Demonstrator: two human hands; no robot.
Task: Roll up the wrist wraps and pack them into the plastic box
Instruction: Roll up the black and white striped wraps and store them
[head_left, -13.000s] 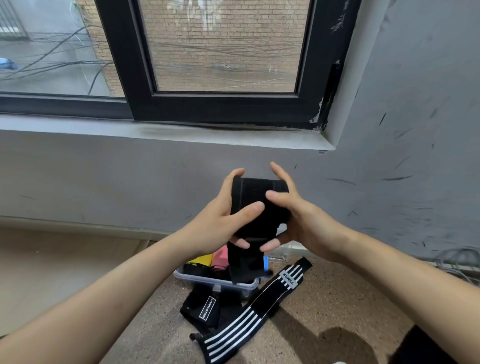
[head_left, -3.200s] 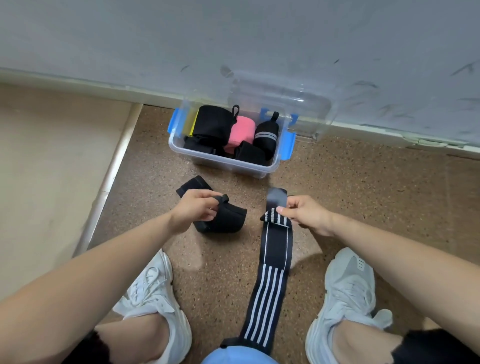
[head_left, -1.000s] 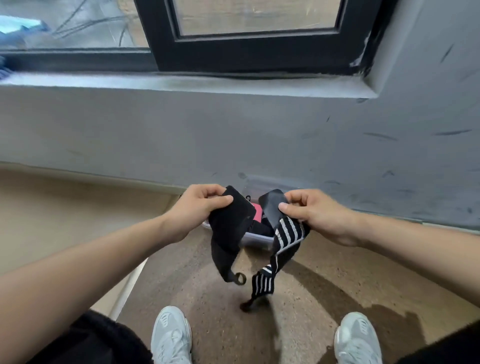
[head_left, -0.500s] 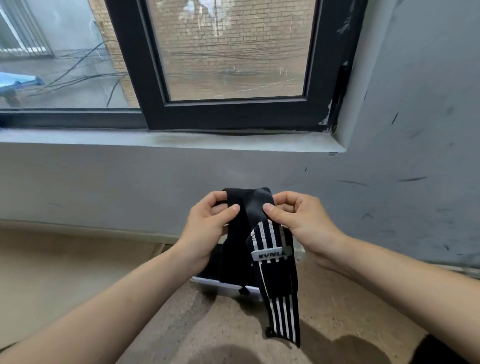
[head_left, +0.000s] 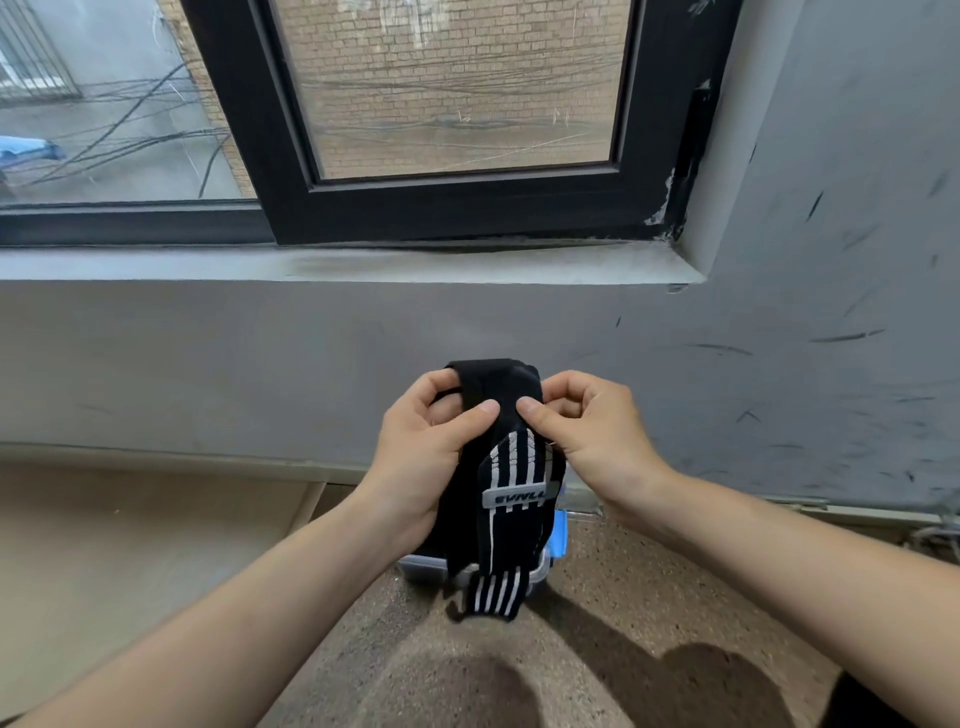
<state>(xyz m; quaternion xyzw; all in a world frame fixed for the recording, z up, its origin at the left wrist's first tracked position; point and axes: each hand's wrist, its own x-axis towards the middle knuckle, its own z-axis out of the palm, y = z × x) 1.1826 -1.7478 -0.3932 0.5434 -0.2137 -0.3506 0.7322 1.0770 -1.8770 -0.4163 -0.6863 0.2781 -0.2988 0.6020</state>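
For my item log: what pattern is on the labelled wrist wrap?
Wrist wrap: black with white lengthwise stripes; the head view shows it best.

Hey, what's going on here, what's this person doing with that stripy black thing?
A person is holding a black, white-striped wrist wrap up in front of them, left hand and right hand both pinching its top end, apparently to start rolling it. The rest hangs loose, unrolled, over the plastic box on the floor by the wall. The box is mostly hidden behind the wrap.
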